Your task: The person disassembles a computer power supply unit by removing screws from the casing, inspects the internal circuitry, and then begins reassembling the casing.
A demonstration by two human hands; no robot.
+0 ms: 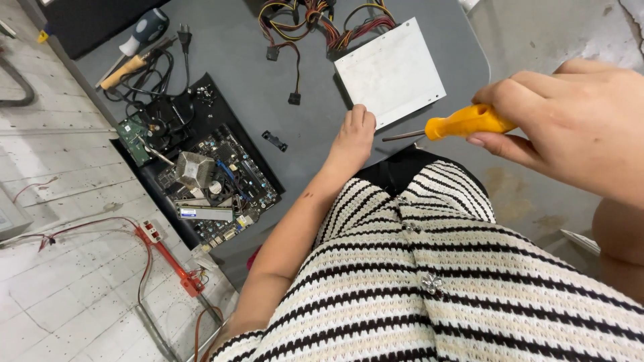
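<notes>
Risks noted, left to right across the dark grey table [268, 100].

Far left: a spare screwdriver [134, 47] with a tan and dark handle lies in a tangle of black cable beside a mains plug [184, 31]. Just below it, a motherboard [215, 188] rests on a black panel, with a metal heatsink [194, 168] and a memory stick [204, 213] exposed. The board sits close to the table's near edge; in my judgement a sleeve or elbow catching it could tip it to the floor. An orange clamp-like tool with red wire [168, 258] lies on the pale floor below, a trip hazard.

Centre: a small black bracket [274, 141] lies loose, easy to sweep off. My left hand [352, 137] rests fingertips-down against the near corner of the power supply unit [391, 72]; it presses rather than grasps, so the left grip is not closed round anything. The unit's bundle of coloured cables [322, 20] trails away at the top.

Right: my right hand [570, 127] has a closed grip on the orange-handled screwdriver [463, 123], shaft pointing left toward the unit's corner and toward my left fingers. Tip is just beside them. If the tip slips off, I judge it would run into that hand. The unit is braced by fingertips only, so it could also skid under a push.
</notes>
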